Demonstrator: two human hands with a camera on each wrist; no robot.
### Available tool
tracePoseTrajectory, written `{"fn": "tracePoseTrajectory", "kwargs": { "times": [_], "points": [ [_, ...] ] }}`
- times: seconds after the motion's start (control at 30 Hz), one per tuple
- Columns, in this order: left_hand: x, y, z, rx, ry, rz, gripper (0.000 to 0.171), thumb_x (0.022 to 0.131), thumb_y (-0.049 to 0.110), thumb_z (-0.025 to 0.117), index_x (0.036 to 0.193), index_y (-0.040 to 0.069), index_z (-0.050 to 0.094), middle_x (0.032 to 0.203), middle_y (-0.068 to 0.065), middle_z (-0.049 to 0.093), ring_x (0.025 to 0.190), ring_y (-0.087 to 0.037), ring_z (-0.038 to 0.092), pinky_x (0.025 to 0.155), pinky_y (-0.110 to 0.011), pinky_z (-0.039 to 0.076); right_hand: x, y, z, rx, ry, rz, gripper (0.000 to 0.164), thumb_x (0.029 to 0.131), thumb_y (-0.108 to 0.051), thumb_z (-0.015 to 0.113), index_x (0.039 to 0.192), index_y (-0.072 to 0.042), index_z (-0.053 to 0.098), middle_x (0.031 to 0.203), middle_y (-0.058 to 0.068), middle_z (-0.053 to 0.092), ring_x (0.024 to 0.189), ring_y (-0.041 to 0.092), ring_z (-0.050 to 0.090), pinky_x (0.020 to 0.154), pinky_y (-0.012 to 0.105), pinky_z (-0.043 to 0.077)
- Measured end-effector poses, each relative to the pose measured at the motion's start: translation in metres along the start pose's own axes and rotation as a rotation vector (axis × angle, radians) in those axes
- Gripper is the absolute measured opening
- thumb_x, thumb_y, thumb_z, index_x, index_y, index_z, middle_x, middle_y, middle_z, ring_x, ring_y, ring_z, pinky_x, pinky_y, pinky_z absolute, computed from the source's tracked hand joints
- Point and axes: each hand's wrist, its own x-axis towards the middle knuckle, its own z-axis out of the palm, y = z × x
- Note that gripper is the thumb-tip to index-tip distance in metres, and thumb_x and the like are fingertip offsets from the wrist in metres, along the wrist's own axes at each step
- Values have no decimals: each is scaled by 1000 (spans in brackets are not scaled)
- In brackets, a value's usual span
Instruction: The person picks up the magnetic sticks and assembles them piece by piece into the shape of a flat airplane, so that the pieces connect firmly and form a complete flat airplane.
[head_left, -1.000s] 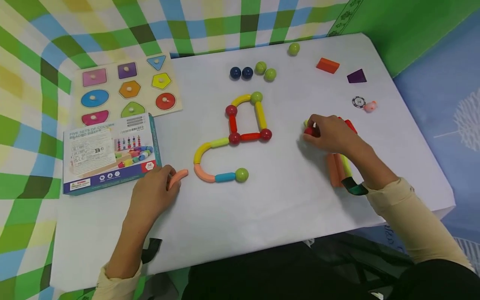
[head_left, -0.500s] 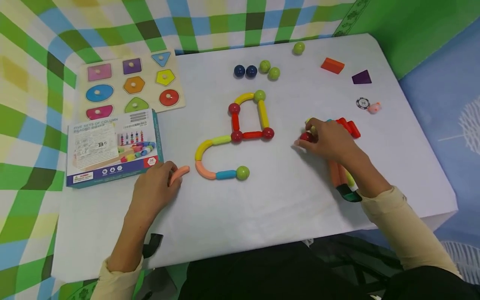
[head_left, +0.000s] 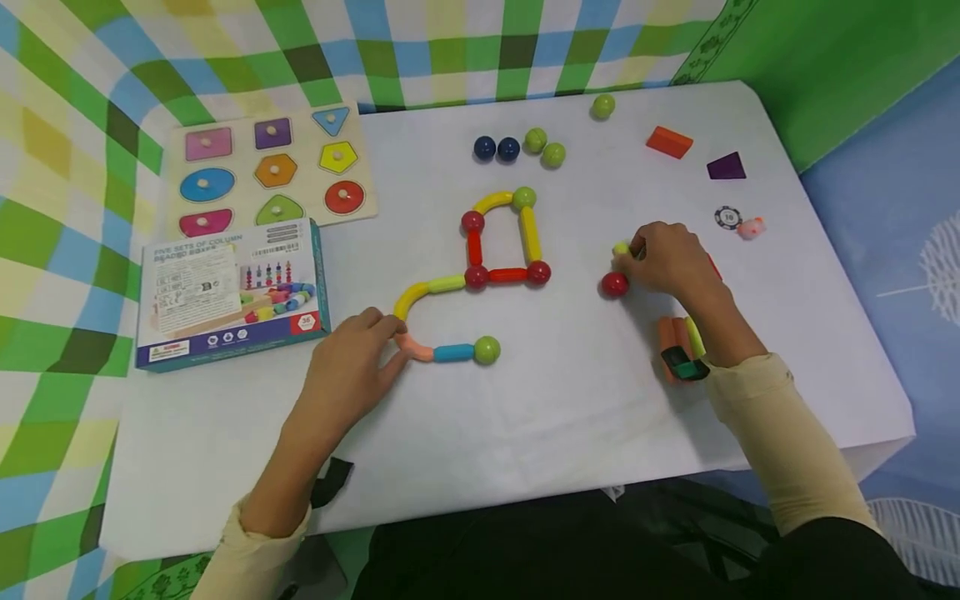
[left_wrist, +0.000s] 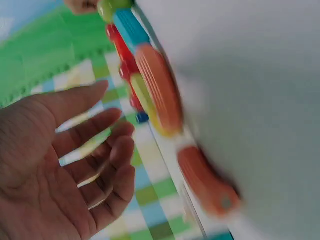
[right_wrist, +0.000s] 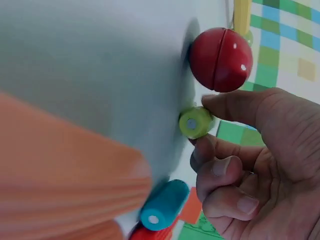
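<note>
My left hand (head_left: 352, 358) reaches over the bend of a magnetic stick-and-ball chain, fingertips at its orange curved stick (head_left: 417, 350). In the left wrist view, the fingers are loosely bent and hold nothing. A loose orange curved stick (left_wrist: 205, 182) lies on the table beside that hand, hidden in the head view. My right hand (head_left: 671, 258) pinches a yellow-green stick (right_wrist: 195, 122) between thumb and index finger. Close to the thumb sits a red ball (right_wrist: 220, 60). The chain continues through a blue stick (head_left: 453, 352) to a green ball (head_left: 487, 350).
Orange sticks (head_left: 678, 333) and a teal stick (right_wrist: 165, 205) lie near my right hand. Blue balls (head_left: 497, 149) and green balls (head_left: 553, 155) stand at the back. A cardboard box (head_left: 232, 292) overlaps a knobbed shape puzzle (head_left: 367, 208) at left. An orange block (head_left: 670, 142) lies at back right.
My left hand has let go of the loose orange curved stick and moved right to the chain. My right hand has left the red ball and now pinches the yellow-green stick.
</note>
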Motion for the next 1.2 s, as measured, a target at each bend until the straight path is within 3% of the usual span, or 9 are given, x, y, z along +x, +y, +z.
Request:
{"fn": "tracePoseTrajectory", "kwargs": {
  "times": [0.13,0.27,0.37,0.47,0.57,0.73,0.93,1.2],
  "points": [
    [16,19,9,38,-99,115,39,80,29,77,113,13,66,102,-5,61,91,-21,55,73,-34,51,-18,-19,-8,1,24,-23,35,89,-34,58,97,0,62,84,14,60,75,29,51,58,40,42],
    [32,30,19,83,-185,198,43,80,34,77,116,14,65,104,-3,61,90,-20,51,74,-31,49,-55,-54,-4,59,30,-168,26,87,-29,64,94,-4,65,78,7,62,70,23,53,59,36,45],
    [41,34,25,93,-207,240,43,80,37,76,116,16,66,102,-1,62,90,-19,50,75,-32,47,-80,-82,18,152,-58,-318,17,84,-24,70,88,-8,66,70,0,60,62,18,54,58,33,47],
    [48,35,30,102,-202,270,41,79,39,76,112,17,67,98,1,62,88,-18,50,76,-33,45,-93,-102,48,247,-176,-397,13,83,-23,71,79,-12,65,62,-4,56,56,13,51,54,30,45],
    [52,36,33,95,-197,286,37,79,39,76,108,17,69,93,2,61,86,-18,49,76,-34,44,-98,-112,78,308,-214,-398,17,82,-23,72,71,-14,63,57,-6,54,53,10,49,50,28,43],
    [53,36,36,84,-202,286,33,81,38,74,105,17,69,90,3,60,83,-17,49,75,-34,43,-101,-119,105,368,-173,-341,21,80,-23,71,64,-15,61,54,-6,53,51,11,49,48,28,41],
    [50,35,37,90,-199,283,31,82,38,73,105,17,70,90,3,60,81,-17,49,74,-33,43,-98,-126,114,427,-128,-279,25,82,-25,70,62,-14,60,52,-5,53,52,12,49,46,28,39],
    [46,34,39,88,-221,275,33,83,39,72,108,17,68,92,2,59,84,-17,49,76,-33,43,-100,-129,117,458,-174,-253,26,84,-26,69,63,-13,61,51,-4,54,49,11,47,43,25,35]
  ]
}}
